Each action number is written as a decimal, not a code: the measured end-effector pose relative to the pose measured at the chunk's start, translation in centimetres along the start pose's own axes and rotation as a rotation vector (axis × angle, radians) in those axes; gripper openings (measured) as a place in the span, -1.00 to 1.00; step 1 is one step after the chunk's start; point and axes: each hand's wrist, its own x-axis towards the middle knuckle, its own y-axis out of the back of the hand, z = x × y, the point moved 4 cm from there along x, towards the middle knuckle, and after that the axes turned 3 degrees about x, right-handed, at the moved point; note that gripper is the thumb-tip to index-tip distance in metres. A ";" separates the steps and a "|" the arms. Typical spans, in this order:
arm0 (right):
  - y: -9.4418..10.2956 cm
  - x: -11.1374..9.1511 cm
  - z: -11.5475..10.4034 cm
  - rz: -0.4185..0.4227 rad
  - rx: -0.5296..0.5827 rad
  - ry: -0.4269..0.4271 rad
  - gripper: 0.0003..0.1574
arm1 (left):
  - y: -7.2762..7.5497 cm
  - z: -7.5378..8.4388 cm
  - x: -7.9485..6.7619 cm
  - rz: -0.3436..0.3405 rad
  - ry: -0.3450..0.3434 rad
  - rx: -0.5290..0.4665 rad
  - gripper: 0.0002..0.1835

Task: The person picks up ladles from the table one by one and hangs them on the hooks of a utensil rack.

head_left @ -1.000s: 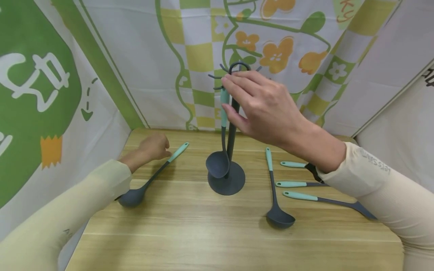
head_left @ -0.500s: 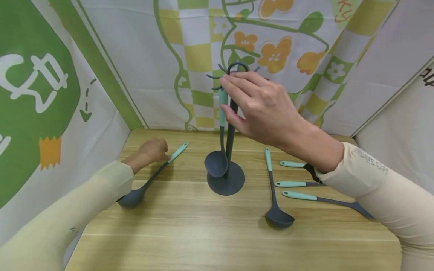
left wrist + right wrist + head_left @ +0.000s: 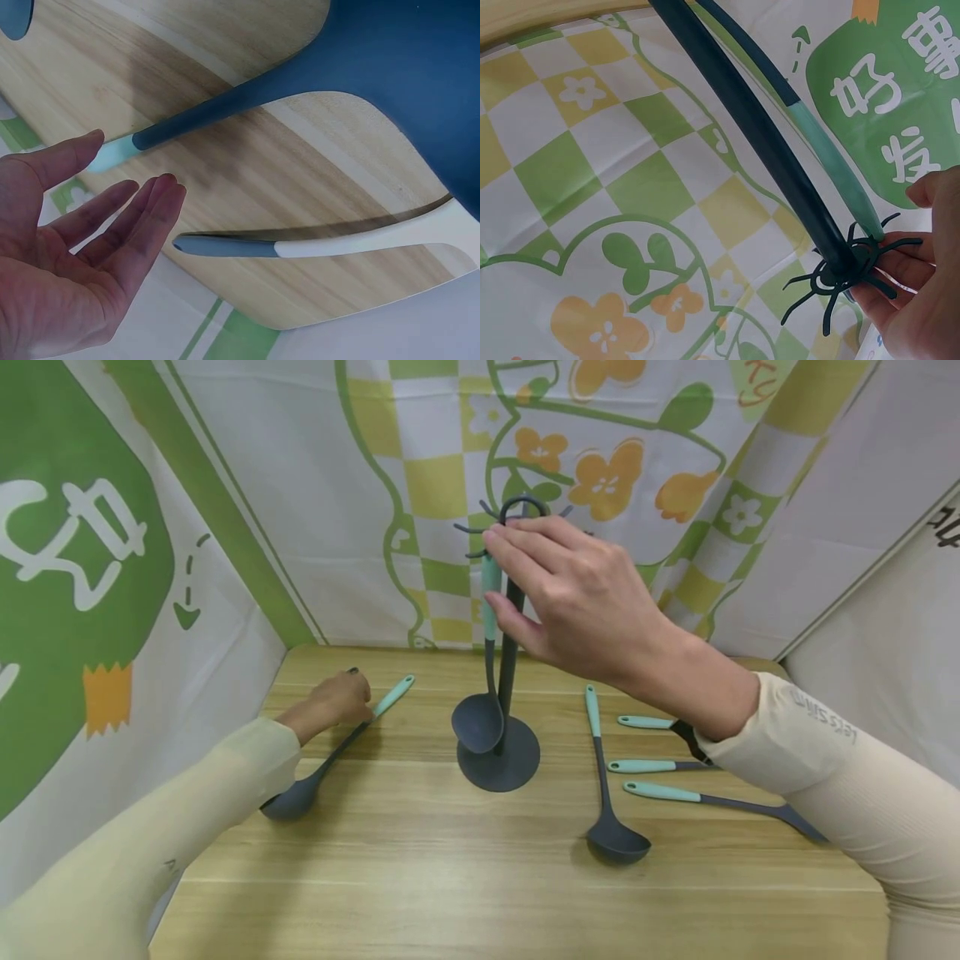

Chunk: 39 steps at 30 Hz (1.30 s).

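Observation:
A dark ladle (image 3: pixel 477 724) with a mint handle hangs from the dark utensil stand (image 3: pixel 517 752) at mid-table. My right hand (image 3: pixel 592 593) reaches to the top of the stand; its fingertips touch the hook ring (image 3: pixel 841 271) beside the handle's upper end. In the right wrist view the thumb stands apart from the mint handle (image 3: pixel 832 161). At the left, my left hand (image 3: pixel 333 700) hovers by another ladle (image 3: pixel 292 800) lying on the table. Its fingers are spread, and the thumb (image 3: pixel 71 157) overlaps that ladle's handle in the left wrist view; contact is unclear.
A white utensil (image 3: pixel 360 241) with a grey-blue handle lies beside the left ladle, its head cut off by the frame. On the right lie a ladle (image 3: pixel 618 843) and several mint-handled utensils (image 3: pixel 663 792), partly under my right sleeve. Printed cloth (image 3: pixel 435 485) closes off the back.
My left hand has shifted slightly right along its ladle, and a small dark tip shows above it. My right hand and the hanging ladle stay in place.

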 end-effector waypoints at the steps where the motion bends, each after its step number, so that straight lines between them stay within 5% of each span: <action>1: 0.0 0.0 0.0 0.000 -0.001 0.000 -0.46 | -0.1 0.0 0.0 -0.008 0.001 -0.002 -0.43; 6: 0.0 0.0 0.0 -0.001 -0.006 0.003 -0.45 | -1.2 -1.3 1.3 -0.048 -0.004 -0.021 -0.45; 12: 0.0 0.0 0.0 0.003 -0.008 0.006 -0.45 | -5.9 -7.3 8.1 -0.032 -0.070 0.027 -0.61; 16: 0.0 0.0 0.1 0.009 -0.010 0.007 -0.45 | -7.6 -9.1 10.3 -0.040 -0.045 0.023 -0.77; 22: -0.1 -0.1 0.0 0.011 -0.009 0.007 -0.46 | -7.2 -7.9 9.3 -0.039 -0.030 0.023 -0.84; 29: -0.1 -0.2 0.0 0.014 -0.013 0.006 -0.46 | -1.9 -0.1 0.9 -0.030 -0.001 0.000 -0.92; 39: -0.2 -0.3 0.1 0.015 -0.022 0.006 -0.46 | -2.0 0.6 0.6 -0.042 0.010 0.064 -0.90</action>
